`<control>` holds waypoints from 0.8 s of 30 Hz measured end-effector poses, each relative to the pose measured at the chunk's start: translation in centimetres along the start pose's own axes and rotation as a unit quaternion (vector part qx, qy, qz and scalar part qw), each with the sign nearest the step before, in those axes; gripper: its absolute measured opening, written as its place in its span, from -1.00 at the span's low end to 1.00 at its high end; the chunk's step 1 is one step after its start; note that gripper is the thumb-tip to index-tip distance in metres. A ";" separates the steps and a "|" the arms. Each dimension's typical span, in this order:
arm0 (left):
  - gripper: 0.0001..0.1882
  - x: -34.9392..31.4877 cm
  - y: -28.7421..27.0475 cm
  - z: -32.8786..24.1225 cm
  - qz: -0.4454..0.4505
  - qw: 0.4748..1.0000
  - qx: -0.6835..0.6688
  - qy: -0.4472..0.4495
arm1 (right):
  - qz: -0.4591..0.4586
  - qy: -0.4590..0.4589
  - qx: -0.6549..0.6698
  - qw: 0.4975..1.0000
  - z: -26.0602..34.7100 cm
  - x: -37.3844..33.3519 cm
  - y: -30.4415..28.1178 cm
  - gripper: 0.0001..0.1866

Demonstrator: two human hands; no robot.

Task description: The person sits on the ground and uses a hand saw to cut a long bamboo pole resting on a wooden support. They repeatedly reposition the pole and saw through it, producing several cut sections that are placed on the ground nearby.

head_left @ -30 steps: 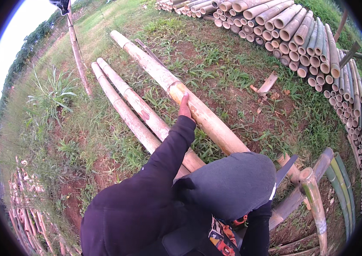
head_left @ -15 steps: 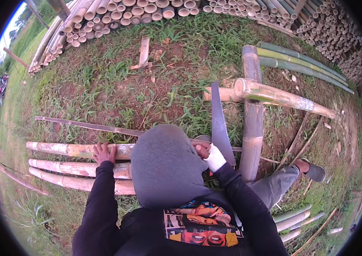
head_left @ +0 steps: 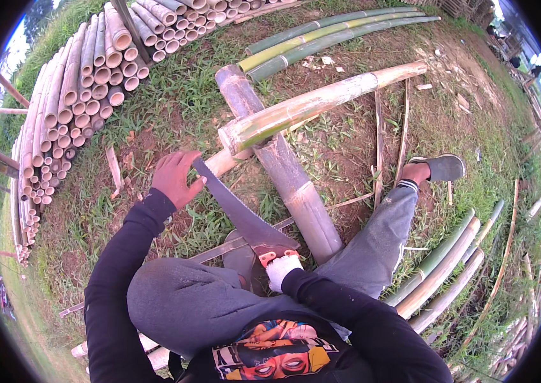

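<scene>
My right hand (head_left: 281,270), in a white glove, is closed around the red handle (head_left: 269,257) of a hand saw (head_left: 240,210). The blade slants up and left from my grip, its tip by my bare left hand (head_left: 176,179). That hand has its thumb apart from its fingers; whether a fingertip touches the blade cannot be made out. Just right of the saw stands a thick brown bamboo post (head_left: 296,185), leaning. Across its upper part lies a paler bamboo pole (head_left: 328,105), its cut end to the left.
Green bamboo poles (head_left: 340,37) lie beyond the post. Stacked cut bamboo (head_left: 101,73) rises at the far left. More poles (head_left: 439,271) lie right of my legs. A thin strip (head_left: 222,247) runs along the grass under the saw, near my shoes.
My left hand has left the bamboo poles at the left and come up by the saw's tip. The saw now slants left. My view has swung to the right.
</scene>
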State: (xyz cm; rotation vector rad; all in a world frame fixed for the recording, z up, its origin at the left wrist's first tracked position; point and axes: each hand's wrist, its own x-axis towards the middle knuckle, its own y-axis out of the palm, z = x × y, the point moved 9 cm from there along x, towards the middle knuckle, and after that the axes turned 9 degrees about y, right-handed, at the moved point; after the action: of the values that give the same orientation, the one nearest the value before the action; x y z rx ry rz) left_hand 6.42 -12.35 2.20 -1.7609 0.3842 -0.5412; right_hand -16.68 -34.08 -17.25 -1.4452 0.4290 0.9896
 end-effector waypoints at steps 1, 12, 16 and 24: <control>-0.23 3.5 0.2 -1.8 0.018 0.999 0.020 0.031 | -0.001 -0.003 0.010 1.000 -0.2 0.0 0.1 -0.60; 0.06 16.7 7.9 -3.7 0.254 0.958 0.120 -0.049 | -0.245 -0.076 0.097 0.962 -4.1 -12.0 -7.6 -0.75; 0.00 15.8 4.2 -1.9 0.193 0.971 0.134 -0.050 | -0.444 -0.154 0.248 0.847 -11.6 -22.1 -12.2 -0.63; -0.05 -4.1 -9.1 9.1 0.130 0.965 0.200 -0.105 | -0.316 -0.054 0.762 0.563 -27.1 -34.5 -7.0 -0.54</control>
State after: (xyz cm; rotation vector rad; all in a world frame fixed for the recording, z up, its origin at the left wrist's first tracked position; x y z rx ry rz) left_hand 7.76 -0.52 8.57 -1.3358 0.3230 -0.2197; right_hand -22.21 -68.76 9.90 0.1664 0.4055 -0.1252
